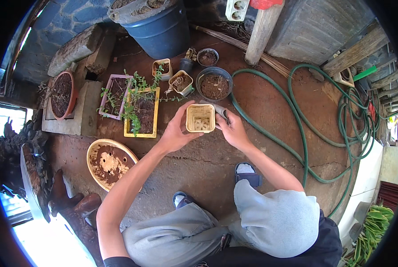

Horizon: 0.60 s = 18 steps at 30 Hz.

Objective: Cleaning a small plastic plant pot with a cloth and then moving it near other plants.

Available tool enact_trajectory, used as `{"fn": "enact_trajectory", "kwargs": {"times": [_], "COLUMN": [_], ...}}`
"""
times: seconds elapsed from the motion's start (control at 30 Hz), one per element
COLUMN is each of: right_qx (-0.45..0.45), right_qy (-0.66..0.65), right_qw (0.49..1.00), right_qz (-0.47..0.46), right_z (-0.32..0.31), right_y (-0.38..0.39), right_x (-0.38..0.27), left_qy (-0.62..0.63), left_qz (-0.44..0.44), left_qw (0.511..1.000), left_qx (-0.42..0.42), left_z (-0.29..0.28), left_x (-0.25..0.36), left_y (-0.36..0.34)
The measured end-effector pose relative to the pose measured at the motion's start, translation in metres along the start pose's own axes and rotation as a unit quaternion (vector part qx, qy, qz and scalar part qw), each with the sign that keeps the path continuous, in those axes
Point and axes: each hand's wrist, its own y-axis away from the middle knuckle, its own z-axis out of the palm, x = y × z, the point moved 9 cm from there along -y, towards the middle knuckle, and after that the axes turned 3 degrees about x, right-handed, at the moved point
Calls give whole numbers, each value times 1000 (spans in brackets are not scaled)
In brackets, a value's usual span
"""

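Note:
My left hand (177, 129) grips a small square cream pot (201, 119) from its left and lower side, its stained inside facing up. My right hand (230, 130) is at the pot's right side, closed on a dark grey cloth (217, 108) that lies against the pot. Just beyond are a round dark pot of soil (214, 87), a small cream pot (180, 83) with dry soil and a yellow rectangular planter (141, 116) with leafy plants. An empty oval cream planter (112, 162), streaked with soil, lies at the lower left beside my left forearm.
A coiled green hose (301, 124) spreads over the right. At the back stand a blue bucket (156, 33), a wooden post (263, 35) and more pots. A round terracotta pot (73, 93) sits on concrete blocks (81, 127) at left, with dark carved wood (70, 204) nearer me.

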Motion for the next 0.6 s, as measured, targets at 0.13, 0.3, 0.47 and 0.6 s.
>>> {"fn": "enact_trajectory", "kwargs": {"times": [0.13,0.3,0.47,0.6], "right_qx": [3,13,23,9], "right_qy": [197,176,103,228], "right_qw": [978,984,994,969], "right_qz": [-64,-36,-8,-97], "right_z": [-2,-2,-3,15], "right_y": [0,1,-2,8], "right_x": [-23,-21,-17,-45], "left_qy": [159,286,17,98], "left_qz": [-22,-151,-98,-68], "left_qw": [984,941,987,983], "left_qx": [82,101,124,142], "left_z": [-10,-8,-2,-16], "left_x": [-16,-32,-14,-33], "left_y": [0,-3,0,-6]}}
